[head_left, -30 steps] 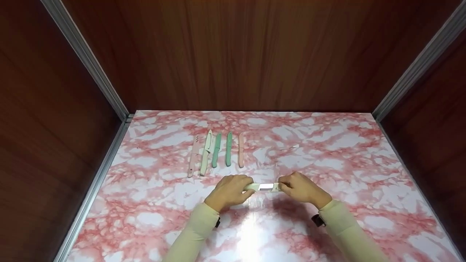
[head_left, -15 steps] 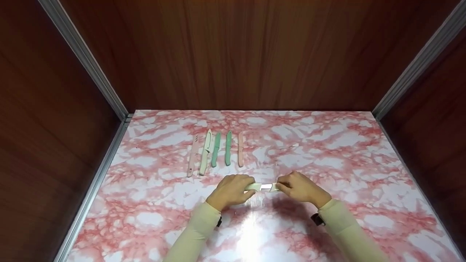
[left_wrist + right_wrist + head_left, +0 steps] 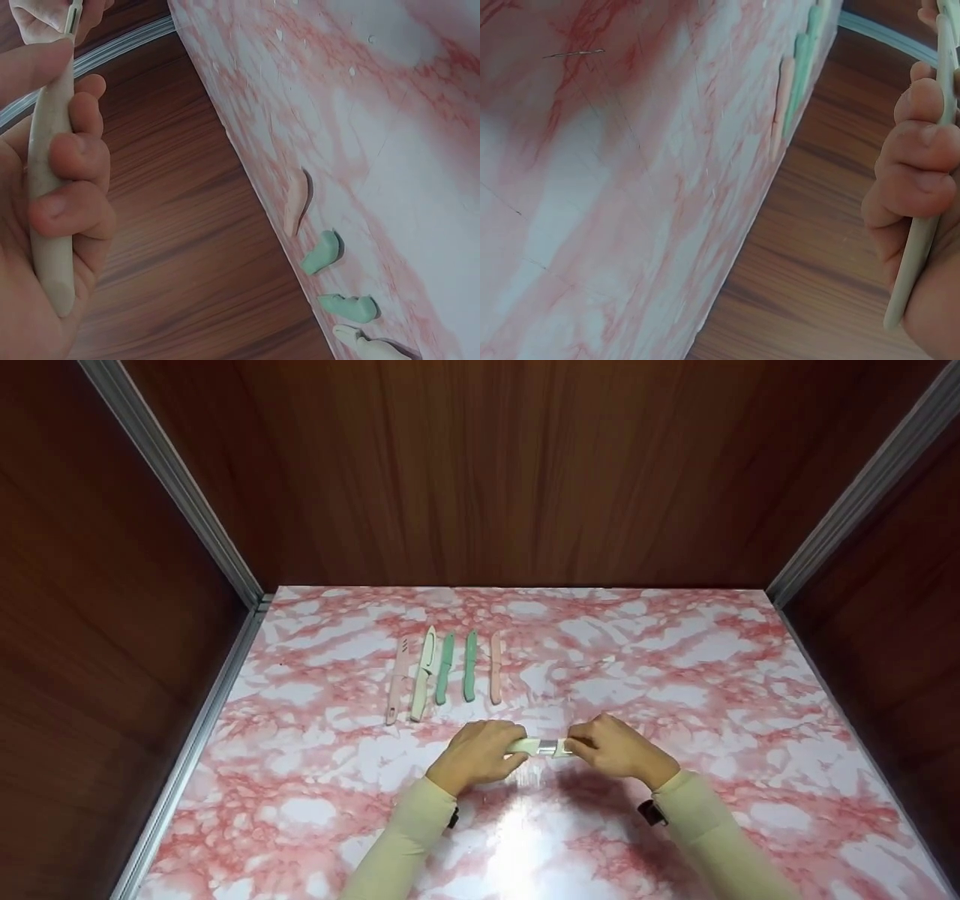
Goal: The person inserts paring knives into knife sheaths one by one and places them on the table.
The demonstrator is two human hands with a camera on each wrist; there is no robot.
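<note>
In the head view, my left hand (image 3: 478, 754) grips the cream handle of a knife (image 3: 523, 746). My right hand (image 3: 619, 747) holds a cream blade sheath (image 3: 560, 747) in line with it. A short stretch of silver blade (image 3: 547, 747) shows between handle and sheath; its tip is hidden inside the sheath. In the left wrist view, fingers curl round the rounded knife handle (image 3: 51, 150). The right wrist view shows fingers wrapped over the thin, flat sheath (image 3: 911, 270). Both hands are above the table.
Beyond the hands, several knives lie side by side on the marbled table (image 3: 675, 660): a slotted pink one (image 3: 397, 682), a cream one (image 3: 421, 690), two green ones (image 3: 445, 671) and a pink one (image 3: 496, 671). Wooden panels (image 3: 517, 472) enclose the back and sides.
My right hand has moved slightly left with the sheath, toward my left hand. Less of the blade shows between handle and sheath. The knives on the table have not moved.
</note>
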